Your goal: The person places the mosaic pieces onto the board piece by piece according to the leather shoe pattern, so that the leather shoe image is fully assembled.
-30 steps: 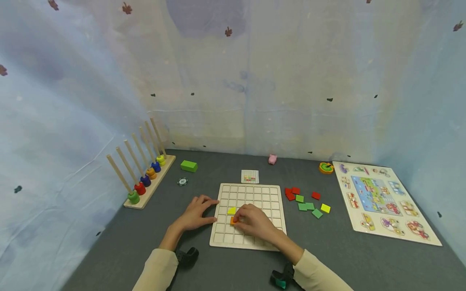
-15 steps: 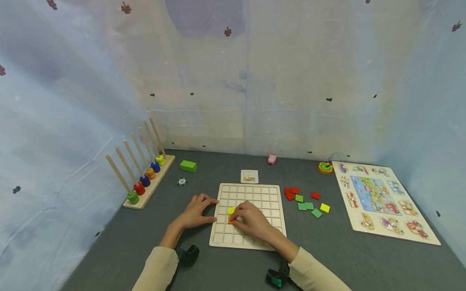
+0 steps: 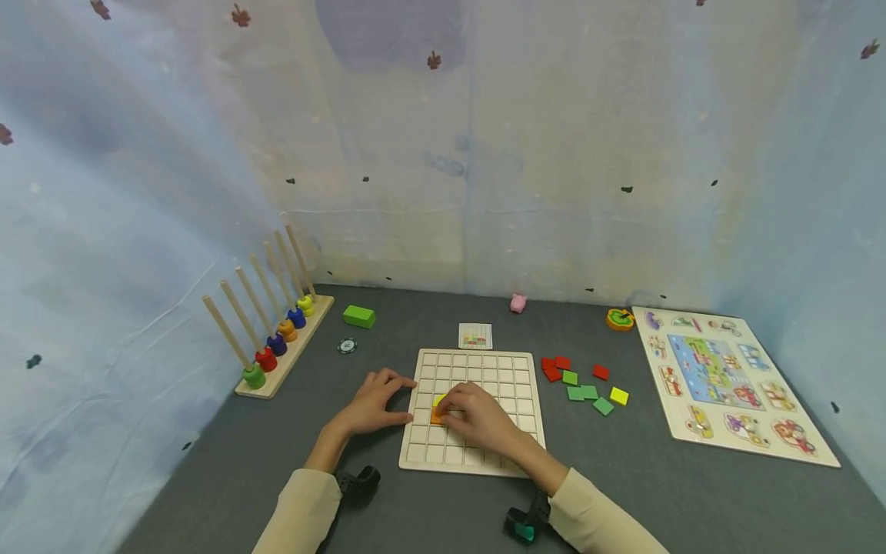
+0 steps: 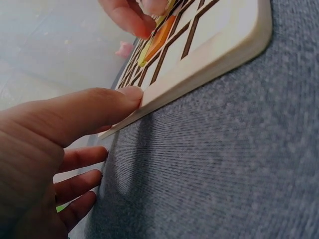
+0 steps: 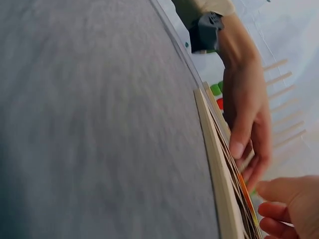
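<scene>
A pale wooden grid board (image 3: 427,455) lies on the dark table. My left hand (image 3: 374,404) rests at its left edge, thumb touching the rim, the other fingers spread along the side. An orange square tile (image 3: 436,416) lies flat in a cell left of the board's middle; in the left wrist view the orange tile (image 4: 160,38) sits beside a yellow tile (image 4: 144,54). My right hand (image 3: 480,419) is over the orange tile, its bent fingertips at the tile's right part and partly covering both tiles. Nothing shows lifted between those fingertips.
Loose red, green and yellow tiles (image 3: 588,392) lie right of the board. A pattern card (image 3: 475,336) is behind it. A peg stand with coloured rings (image 3: 284,354), a green block (image 3: 359,316) and a poker chip (image 3: 348,346) are left; a picture puzzle board (image 3: 734,385) is far right.
My right hand has shifted slightly left with the orange tile, which now lies in the cell in front of the yellow one. My left hand has stayed at the board's edge.
</scene>
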{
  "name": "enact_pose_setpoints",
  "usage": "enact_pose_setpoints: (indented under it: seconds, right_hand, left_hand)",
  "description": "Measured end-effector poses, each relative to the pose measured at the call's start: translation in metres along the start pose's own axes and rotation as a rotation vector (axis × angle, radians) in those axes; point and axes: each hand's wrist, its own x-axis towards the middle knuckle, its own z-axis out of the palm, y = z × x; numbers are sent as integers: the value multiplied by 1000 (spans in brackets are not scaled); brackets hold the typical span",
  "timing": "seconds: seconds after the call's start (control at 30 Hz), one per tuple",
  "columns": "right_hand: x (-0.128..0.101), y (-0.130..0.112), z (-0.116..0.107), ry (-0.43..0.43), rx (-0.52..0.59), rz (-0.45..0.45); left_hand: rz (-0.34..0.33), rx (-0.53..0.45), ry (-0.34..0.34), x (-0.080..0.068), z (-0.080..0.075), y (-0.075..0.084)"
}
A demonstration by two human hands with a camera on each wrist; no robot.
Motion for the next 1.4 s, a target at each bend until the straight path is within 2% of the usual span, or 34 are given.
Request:
enact_pose_setpoints:
  seconds: [0.2,0.57,0.8,0.9,1.1,1.4]
  right_hand:
    - [-8,10,-19,36,9,27]
    - [-32,33,-64,47,54,100]
    - [-53,50,-91,90,-17,166]
    - [-64,58,-100,104,-38,191]
    - [-85,71,-121,52,-82,298]
    - [-109,87,-158,-31,-182,395]
  left_hand:
    - [-6,6,15,1,1,-1]
    - [-20,-7,4,0,2,1]
    - [41,-3,34,-1,4,-2]
    - [33,0,31,-1,5,-4]
    - [-16,-2,-10,1,5,-4]
    - [-30,-14,-12,0,3,-2]
